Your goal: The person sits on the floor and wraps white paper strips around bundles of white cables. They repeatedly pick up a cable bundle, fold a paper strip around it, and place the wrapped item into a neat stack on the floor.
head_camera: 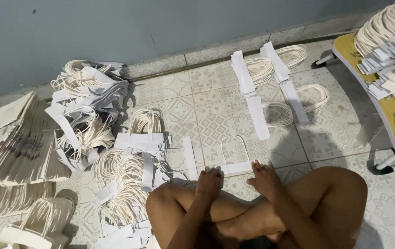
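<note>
Handle strip [235,159], white paper band with cord loop, lies flat on tiled floor just ahead of crossed legs. Left hand [209,180] and right hand [265,177] press its 2 ends, fingers flat, likely holding band down. Loose handle heap [123,180] left of strip.

One handle piece [235,154] lies alone, four handle rows [275,87] sit beyond, and one bag stack [15,143] at left.

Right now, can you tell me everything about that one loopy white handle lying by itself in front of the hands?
The single handle is a thin off-white cord bent into a tall arch, both ends fixed to a flat white paper strip. It looks like twisted paper. It lies flat on the patterned tiled floor, arch pointing toward the wall. The right hand touches the strip's end; the left hand rests just beside it.
</note>
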